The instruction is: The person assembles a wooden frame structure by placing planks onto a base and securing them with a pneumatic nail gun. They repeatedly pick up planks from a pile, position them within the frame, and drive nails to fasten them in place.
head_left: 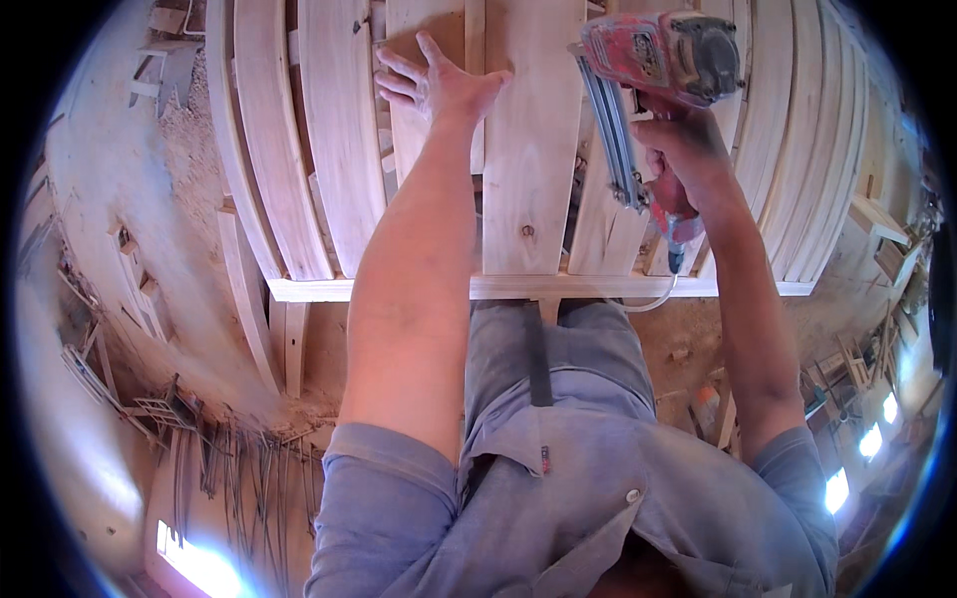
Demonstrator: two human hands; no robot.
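My right hand (683, 149) is wrapped round the handle of a red and black nail gun (648, 55), held up over the boards. Its long grey magazine (610, 130) slants down beside the hand, and an air hose (658, 301) runs from the handle's lower end. Fingers spread, my left hand (444, 85) is stretched out over the pale wooden boards (528, 169) near the far side. It holds nothing; whether the palm presses on the wood I cannot tell. The boards lie side by side with gaps between several of them, above a crosswise wooden rail (543, 288) close to my body.
On the left, a wooden plank (249, 299) leans by the boards' near corner. Wood offcuts (140, 279) lie on the dusty floor, and thin rods (239, 468) stand against the wall. More wood pieces (882, 234) are at the right.
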